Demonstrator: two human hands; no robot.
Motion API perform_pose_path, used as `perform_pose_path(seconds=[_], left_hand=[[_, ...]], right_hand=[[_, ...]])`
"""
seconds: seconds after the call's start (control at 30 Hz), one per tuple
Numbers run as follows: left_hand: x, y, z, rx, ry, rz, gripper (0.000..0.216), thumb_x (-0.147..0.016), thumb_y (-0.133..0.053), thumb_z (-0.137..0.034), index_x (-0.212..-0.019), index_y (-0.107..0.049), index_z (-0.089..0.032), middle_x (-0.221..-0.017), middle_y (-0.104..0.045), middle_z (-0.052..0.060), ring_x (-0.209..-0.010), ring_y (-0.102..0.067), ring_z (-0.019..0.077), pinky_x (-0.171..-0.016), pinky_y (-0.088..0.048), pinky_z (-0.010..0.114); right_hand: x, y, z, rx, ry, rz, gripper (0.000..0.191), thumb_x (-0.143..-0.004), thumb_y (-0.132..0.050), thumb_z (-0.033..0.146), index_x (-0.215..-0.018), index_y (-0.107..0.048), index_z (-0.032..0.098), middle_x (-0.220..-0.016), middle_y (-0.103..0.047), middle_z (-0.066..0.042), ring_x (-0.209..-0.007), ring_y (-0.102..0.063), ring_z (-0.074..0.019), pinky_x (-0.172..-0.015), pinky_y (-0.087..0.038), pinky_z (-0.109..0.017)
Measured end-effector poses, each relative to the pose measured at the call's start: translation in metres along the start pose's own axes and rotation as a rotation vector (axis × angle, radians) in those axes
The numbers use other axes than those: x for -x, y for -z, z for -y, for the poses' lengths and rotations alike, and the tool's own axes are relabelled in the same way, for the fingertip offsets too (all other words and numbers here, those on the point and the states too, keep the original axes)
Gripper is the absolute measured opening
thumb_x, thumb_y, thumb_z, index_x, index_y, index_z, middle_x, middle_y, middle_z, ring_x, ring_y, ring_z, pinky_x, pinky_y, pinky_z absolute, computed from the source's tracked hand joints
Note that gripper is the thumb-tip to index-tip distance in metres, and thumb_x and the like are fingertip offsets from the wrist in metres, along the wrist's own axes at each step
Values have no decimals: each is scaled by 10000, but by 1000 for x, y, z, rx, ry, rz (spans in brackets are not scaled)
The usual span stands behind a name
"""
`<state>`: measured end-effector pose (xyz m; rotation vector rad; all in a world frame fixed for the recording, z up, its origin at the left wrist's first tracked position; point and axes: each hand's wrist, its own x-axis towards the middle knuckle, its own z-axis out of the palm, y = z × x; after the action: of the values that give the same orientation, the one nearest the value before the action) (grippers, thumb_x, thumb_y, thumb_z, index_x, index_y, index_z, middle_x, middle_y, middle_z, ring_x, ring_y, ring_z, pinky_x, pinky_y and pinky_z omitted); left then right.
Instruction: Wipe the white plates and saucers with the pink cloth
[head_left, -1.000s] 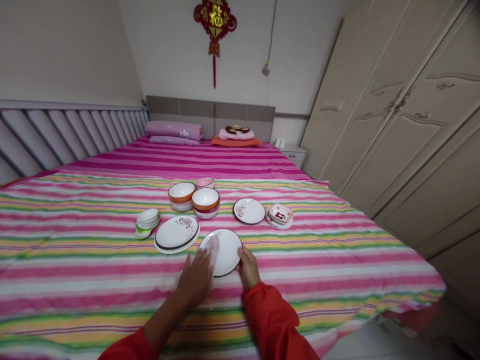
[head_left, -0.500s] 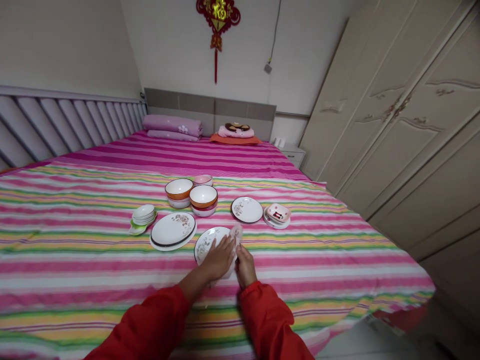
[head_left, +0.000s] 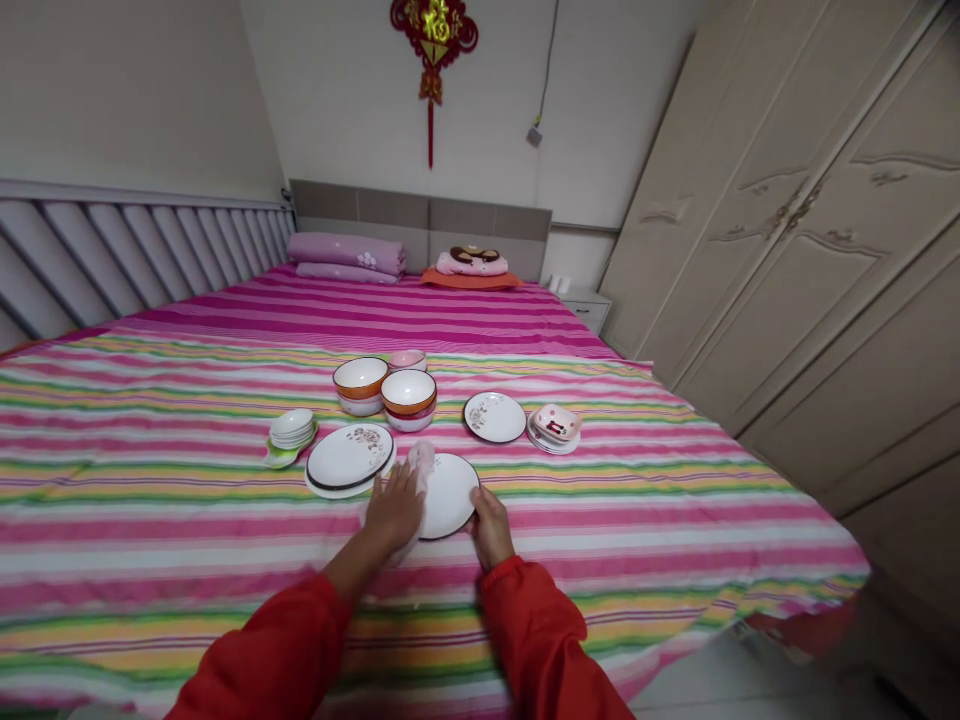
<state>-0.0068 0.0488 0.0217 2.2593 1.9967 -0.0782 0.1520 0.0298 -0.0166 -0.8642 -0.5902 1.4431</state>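
A white plate (head_left: 451, 497) with a dark rim sits at the front middle of the striped cloth. My right hand (head_left: 491, 527) grips its right edge, fingers bent around the rim. Over the plate's left side, my left hand (head_left: 395, 512) presses a pale pink wiping cloth (head_left: 423, 462), its fingers stretched forward along it. That hand and the cloth hide the plate's left edge. Close by on the left lie two stacked plates (head_left: 349, 456), the upper one with a floral print.
Stacked bowls (head_left: 409, 394) stand behind the plates. Small white dishes (head_left: 292, 424) rest on a green leaf-shaped dish (head_left: 279, 458) at left. To the right are a floral plate (head_left: 495, 417) and a pink square dish (head_left: 557, 423) on white plates. Wardrobe doors (head_left: 780, 230) rise along the right.
My left hand has slid left with the wiping cloth, uncovering the plate's right part. My right hand stays at the plate's right edge.
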Motion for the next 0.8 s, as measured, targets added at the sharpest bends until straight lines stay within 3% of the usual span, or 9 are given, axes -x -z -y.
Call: perform_pose_path(seconds=[0.17,0.3,0.43,0.57,0.7,0.8], left_hand=[[42,-11,7,35,-96,-27,537,-917,-233,-285,-1407,-337,-90,-1492,-289,143,-1394,-189,280,-1104,-160,512],[60,-17,-6,114,-334,-24,516,-930,-230,-282,-1413,-330,-128,-1482,-320,126,-1379,-243,265,-1091,-235,499],[50,-15,-31,171,-489,-20,506,-943,-221,-302,-1414,-320,-147,-1478,-335,111,-1385,-228,236,-1105,-217,491],[22,-5,-50,199,-442,-5,524,-951,-191,-350,-1417,-308,-140,-1495,-296,103,-1399,-182,213,-1124,-165,471],[-8,3,-51,167,-371,46,547,-944,-185,-341,-1446,-229,-127,-1524,-213,95,-1411,-122,212,-1133,-114,461],[-23,3,-44,140,-303,41,553,-940,-185,-346,-1454,-202,-143,-1531,-185,91,-1413,-108,220,-1129,-99,471]], right_hand=[[2,0,0,-4,-15,-9,470,-614,-747,481,-940,-669,151,-642,-631,7,-501,-510,-99,-421,-412,-203],[0,2,-4,-16,-18,5,476,-633,-736,467,-988,-666,159,-723,-680,-14,-556,-567,-126,-502,-469,-246],[-3,4,-4,-19,41,47,421,-641,-733,435,-964,-690,168,-839,-719,-37,-718,-635,-172,-684,-507,-297],[-5,4,-4,-11,107,55,366,-656,-720,415,-928,-706,169,-934,-723,-55,-874,-639,-201,-830,-477,-318],[-7,6,-6,-27,55,41,389,-657,-715,428,-953,-685,177,-745,-706,-14,-649,-619,-154,-640,-506,-284],[-7,5,-7,-31,-12,20,384,-646,-723,440,-919,-673,174,-606,-647,21,-482,-532,-115,-460,-451,-238]])
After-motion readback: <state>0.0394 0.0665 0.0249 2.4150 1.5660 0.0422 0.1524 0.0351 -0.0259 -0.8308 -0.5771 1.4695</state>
